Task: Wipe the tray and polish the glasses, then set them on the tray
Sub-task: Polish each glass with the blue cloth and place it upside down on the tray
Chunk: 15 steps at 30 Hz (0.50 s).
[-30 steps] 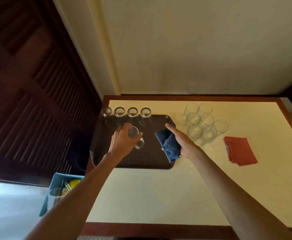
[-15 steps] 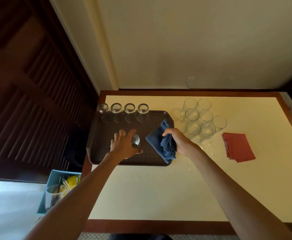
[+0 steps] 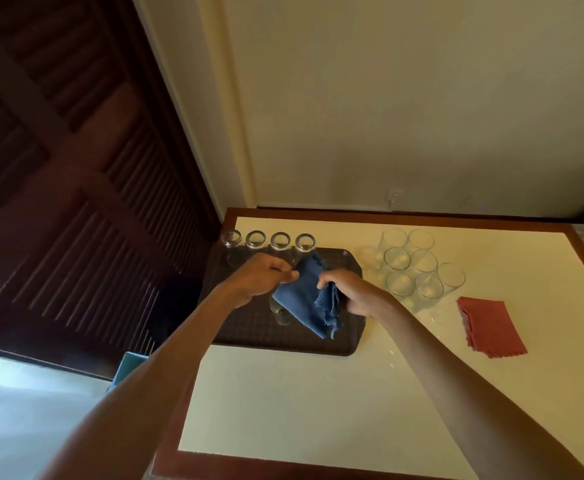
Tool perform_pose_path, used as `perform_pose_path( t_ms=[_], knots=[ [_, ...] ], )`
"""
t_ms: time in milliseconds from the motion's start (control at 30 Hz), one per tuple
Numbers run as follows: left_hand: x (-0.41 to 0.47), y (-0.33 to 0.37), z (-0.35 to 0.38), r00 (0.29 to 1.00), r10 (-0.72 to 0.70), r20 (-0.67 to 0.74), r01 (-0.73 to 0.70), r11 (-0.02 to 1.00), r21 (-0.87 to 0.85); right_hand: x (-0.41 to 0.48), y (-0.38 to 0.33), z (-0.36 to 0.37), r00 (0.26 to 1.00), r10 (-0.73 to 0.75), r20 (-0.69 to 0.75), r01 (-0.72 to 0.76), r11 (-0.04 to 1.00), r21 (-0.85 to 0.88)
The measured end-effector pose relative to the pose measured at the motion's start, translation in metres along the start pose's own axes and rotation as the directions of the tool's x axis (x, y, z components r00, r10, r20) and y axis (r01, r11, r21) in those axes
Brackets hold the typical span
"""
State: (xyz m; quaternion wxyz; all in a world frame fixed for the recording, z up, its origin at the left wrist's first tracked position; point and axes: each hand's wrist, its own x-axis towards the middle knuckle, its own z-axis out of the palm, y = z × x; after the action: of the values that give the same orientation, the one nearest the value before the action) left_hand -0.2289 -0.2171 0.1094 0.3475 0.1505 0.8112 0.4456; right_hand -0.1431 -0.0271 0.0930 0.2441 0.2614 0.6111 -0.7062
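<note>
Left hand [image 3: 259, 278] pinches a corner of the blue cloth [image 3: 301, 306]; right hand [image 3: 356, 294] grips its bunched side. One glass [image 3: 278, 311] sits mid-tray [image 3: 249, 337], partly hidden by the cloth. Four glasses [image 3: 280, 241] line the tray's far edge. Judged light, slick and fragile: grasp round the wall through the cloth.

A cream table [image 3: 318, 410] edged in brown stood against a pale wall [image 3: 404, 98], beside dark louvred doors [image 3: 58, 202] and what seemed a light-blue bin [image 3: 126, 366].
</note>
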Motion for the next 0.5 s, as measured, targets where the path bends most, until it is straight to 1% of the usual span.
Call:
perform_pose_path(
  t_ms=[67, 100, 200, 267, 367, 433, 500],
  knots=[
    [-0.004, 0.003, -0.010, 0.999, -0.004, -0.036, 0.003, 0.999, -0.034, -0.001, -0.004, -0.002, 0.998, -0.039, -0.042, 0.036, 0.997, -0.071],
    [-0.004, 0.004, -0.014, 0.999, -0.008, -0.052, 0.005, 0.999, -0.043, 0.000, -0.005, -0.004, 0.998, -0.047, -0.046, 0.043, 0.996, -0.079],
    [-0.007, 0.004, -0.025, 0.996, -0.024, -0.081, 0.017, 0.997, -0.079, 0.001, -0.011, -0.010, 0.997, -0.074, -0.030, 0.073, 0.997, -0.038],
    [-0.010, 0.006, -0.028, 0.993, -0.031, -0.112, 0.017, 0.992, -0.127, -0.001, -0.016, -0.011, 0.993, -0.112, -0.033, 0.113, 0.993, 0.019],
    [-0.013, 0.010, -0.029, 0.978, -0.050, -0.204, 0.010, 0.981, -0.193, -0.005, -0.020, -0.009, 0.989, -0.135, -0.055, 0.143, 0.968, 0.206],
    [-0.013, 0.012, -0.030, 0.956, -0.062, -0.286, -0.005, 0.974, -0.228, -0.005, -0.020, -0.008, 0.984, -0.171, -0.045, 0.177, 0.950, 0.258],
    [-0.013, 0.014, -0.033, 0.947, -0.059, -0.317, -0.021, 0.970, -0.241, -0.003, -0.021, -0.007, 0.974, -0.220, -0.044, 0.223, 0.930, 0.292]
  ],
)
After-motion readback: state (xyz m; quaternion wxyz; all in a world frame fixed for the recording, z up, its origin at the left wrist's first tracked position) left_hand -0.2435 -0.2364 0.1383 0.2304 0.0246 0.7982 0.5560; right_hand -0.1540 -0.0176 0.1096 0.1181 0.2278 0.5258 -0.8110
